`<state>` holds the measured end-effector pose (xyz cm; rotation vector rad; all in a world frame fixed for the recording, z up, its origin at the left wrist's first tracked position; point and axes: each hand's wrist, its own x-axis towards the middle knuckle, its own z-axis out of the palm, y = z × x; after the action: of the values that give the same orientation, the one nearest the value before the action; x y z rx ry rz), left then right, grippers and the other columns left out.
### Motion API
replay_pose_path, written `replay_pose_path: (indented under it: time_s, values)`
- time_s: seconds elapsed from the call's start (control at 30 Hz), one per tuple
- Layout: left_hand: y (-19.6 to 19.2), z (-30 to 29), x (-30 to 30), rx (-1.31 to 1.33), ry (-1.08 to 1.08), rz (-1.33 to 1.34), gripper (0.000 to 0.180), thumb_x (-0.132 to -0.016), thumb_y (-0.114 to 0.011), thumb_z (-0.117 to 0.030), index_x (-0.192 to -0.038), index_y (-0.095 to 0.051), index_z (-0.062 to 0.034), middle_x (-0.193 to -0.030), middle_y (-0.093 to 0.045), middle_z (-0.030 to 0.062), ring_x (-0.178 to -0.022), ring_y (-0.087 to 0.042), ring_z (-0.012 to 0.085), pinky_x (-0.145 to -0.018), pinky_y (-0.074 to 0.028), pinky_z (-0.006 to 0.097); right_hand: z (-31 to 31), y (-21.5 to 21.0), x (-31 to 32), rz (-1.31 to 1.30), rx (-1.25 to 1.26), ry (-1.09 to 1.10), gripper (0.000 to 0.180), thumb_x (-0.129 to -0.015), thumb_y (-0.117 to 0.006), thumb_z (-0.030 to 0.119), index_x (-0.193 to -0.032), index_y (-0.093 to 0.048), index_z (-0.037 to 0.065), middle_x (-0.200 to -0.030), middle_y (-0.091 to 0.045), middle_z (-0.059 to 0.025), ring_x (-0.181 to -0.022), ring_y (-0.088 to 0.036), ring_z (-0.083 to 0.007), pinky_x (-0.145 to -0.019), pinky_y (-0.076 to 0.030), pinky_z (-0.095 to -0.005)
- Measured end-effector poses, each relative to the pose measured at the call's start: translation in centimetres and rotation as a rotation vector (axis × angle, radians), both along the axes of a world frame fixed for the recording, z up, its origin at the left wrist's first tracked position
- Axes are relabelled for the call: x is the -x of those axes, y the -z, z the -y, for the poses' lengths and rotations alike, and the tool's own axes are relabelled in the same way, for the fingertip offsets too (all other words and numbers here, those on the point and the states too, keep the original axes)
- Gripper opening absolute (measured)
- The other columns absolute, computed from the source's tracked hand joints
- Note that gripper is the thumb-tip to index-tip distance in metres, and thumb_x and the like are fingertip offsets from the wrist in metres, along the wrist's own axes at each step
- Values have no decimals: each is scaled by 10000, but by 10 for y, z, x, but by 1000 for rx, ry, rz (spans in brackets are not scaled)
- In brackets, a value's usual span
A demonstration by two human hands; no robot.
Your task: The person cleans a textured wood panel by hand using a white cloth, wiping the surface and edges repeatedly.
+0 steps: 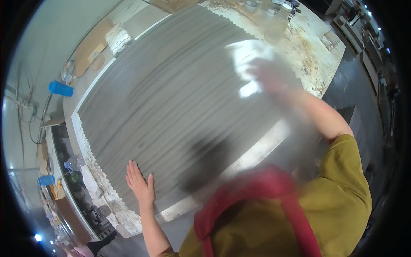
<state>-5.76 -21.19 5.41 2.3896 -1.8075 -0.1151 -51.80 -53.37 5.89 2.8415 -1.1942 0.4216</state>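
Observation:
A large grey sheet with fine lines and zigzag edges (171, 94) covers a workbench. My left hand (139, 183) lies flat on its near edge, fingers together and pointing away from me. My right hand (267, 77) is blurred by motion over the far right part of the sheet and presses a white cloth-like thing (248, 58); whether the fingers grip it I cannot tell. I wear an olive shirt and a red apron strap.
The stained white bench top (308, 51) shows at the far right, with a clear bottle (278, 21) on it. A blue cylinder (61, 88), a white block (117, 38) and cardboard lie at the left. Dark machine parts (92, 210) sit below the bench's left edge.

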Motion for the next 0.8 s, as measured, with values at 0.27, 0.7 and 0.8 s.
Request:
replay_pose_path:
  time_s: [0.27, 0.7, 0.8]
  values:
    - [2, -1, 1, 26, 2, 18, 673, -884, -522, -370, -1428, -322, -28, -1512, -286, 138, -1394, -247, 336, -1117, -150, 506, -24, -44, -45, 13, -37, 10, 232, -736, -590, 94, -963, -621, 129, -1001, -585, -100, -949, -581, -309, -795, -457, -417]
    - [0, -4, 0, -10, 10, 17, 678, -927, -466, -411, -1462, -266, -46, -1534, -246, 117, -1415, -209, 316, -1124, -135, 489, -20, 11, -96, 210, -134, -388, 201, -785, -608, 165, -982, -636, 137, -1017, -615, -121, -923, -613, -336, -805, -488, -414]
    - [-2, 1, 3, 2, 32, 15, 680, -929, -461, -418, -1459, -269, -37, -1533, -248, 116, -1414, -209, 316, -1126, -134, 479, 30, -3, -4, 112, -222, 45, 136, -804, -597, 178, -914, -671, 149, -913, -631, -125, -922, -620, -300, -790, -491, -391]
